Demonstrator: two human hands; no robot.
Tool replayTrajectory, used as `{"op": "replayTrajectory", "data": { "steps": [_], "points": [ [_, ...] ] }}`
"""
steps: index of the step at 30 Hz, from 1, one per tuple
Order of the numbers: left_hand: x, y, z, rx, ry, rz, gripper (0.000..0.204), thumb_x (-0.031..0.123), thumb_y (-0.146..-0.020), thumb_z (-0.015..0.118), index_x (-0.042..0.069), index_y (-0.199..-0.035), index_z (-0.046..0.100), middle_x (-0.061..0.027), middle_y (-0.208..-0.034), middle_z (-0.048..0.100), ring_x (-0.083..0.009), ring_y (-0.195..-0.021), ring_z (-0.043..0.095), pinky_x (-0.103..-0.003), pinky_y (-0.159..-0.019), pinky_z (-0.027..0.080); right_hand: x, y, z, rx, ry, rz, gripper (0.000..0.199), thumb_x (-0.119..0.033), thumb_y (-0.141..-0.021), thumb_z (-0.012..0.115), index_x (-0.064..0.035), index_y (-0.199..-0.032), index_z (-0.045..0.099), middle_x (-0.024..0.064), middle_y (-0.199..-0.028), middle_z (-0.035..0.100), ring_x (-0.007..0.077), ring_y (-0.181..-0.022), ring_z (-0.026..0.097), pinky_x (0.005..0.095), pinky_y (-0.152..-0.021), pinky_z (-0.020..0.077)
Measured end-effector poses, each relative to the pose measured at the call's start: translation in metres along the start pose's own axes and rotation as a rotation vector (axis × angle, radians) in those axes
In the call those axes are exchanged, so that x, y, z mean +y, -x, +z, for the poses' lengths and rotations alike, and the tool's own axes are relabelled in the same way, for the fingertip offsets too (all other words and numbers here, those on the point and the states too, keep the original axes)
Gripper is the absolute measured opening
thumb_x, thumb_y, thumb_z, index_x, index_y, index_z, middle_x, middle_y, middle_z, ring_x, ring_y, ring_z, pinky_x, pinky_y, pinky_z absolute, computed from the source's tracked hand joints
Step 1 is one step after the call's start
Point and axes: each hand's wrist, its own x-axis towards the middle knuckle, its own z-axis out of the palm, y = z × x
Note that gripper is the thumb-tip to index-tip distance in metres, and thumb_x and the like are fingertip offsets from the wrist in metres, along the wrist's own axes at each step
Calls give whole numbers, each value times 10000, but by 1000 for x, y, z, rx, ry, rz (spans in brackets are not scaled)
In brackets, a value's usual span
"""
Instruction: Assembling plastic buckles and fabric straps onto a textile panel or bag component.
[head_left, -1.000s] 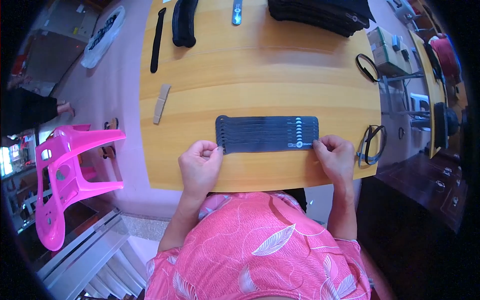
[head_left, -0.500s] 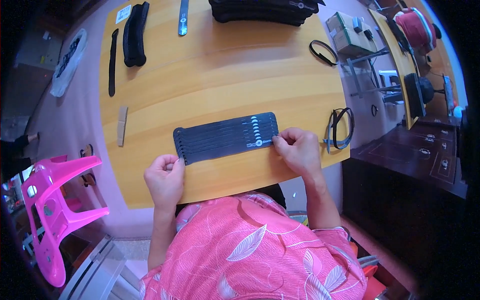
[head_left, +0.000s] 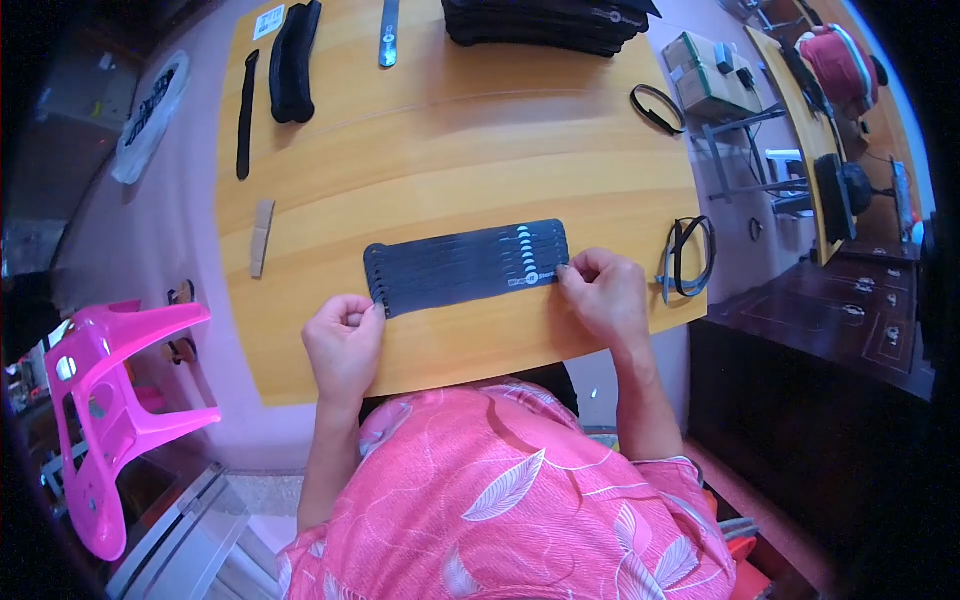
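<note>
Several black hook-and-loop straps (head_left: 450, 266) lie overlapped in a neat row on the wooden table, close to its front edge. Their left ends have small holes, and white print runs down near the right ends. My left hand (head_left: 345, 340) pinches the near left corner of the row, at the end of the nearest strap. At the opposite end, my right hand (head_left: 607, 298) has thumb and forefinger closed on that strap's right tip. Both hands rest low over the tabletop, with the straps flat between them.
Tall black strap stacks (head_left: 545, 25) stand at the back, beside a black bundle (head_left: 293, 65), a single strap (head_left: 246, 115) and a grey strip (head_left: 388, 35). A brown strip (head_left: 261, 238) lies left. Looped straps (head_left: 688, 260) sit at the right edge. A pink stool (head_left: 100, 400) stands left.
The view has shifted slightly, so the table and straps appear a little further right and higher. Both hands keep their pinch at the two ends of the strap row.
</note>
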Motion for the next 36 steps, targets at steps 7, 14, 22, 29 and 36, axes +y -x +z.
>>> {"op": "replayTrajectory", "data": {
  "steps": [7,14,22,29,36],
  "points": [
    [-2,0,4,11,-29,74,72,43,-761,663,-18,-732,640,18,-567,564,-31,-530,479,-221,-490,397,0,-1,-4,-25,40,96,197,-219,-754,665,-24,-754,692,156,-659,653,255,-611,666,351,-609,518],
    [-1,2,2,29,-44,103,72,50,-755,650,-16,-726,646,-14,-524,560,-50,-496,486,-247,-490,411,1,-2,-1,-24,15,97,201,-218,-755,672,-18,-751,693,145,-652,656,239,-604,661,348,-608,511],
    [2,3,0,32,-113,148,69,55,-753,646,-10,-730,653,-48,-522,569,-90,-480,521,-277,-501,437,0,-1,0,-7,56,85,211,-240,-745,671,-32,-703,678,140,-654,651,267,-633,658,373,-622,509],
    [0,4,-2,31,-203,363,92,62,-780,641,-22,-816,648,-52,-551,576,-123,-473,545,-296,-501,451,-4,13,0,162,259,-189,287,-168,-762,643,-23,-999,574,203,-841,624,367,-784,614,443,-700,495],
    [20,26,-3,33,-30,576,354,174,-934,540,-72,-1187,524,-164,-1058,567,-243,-942,584,-335,-797,477,-61,28,31,301,149,-700,265,-95,-768,609,16,-1004,561,210,-943,569,375,-892,563,448,-794,469]
  ]
}}
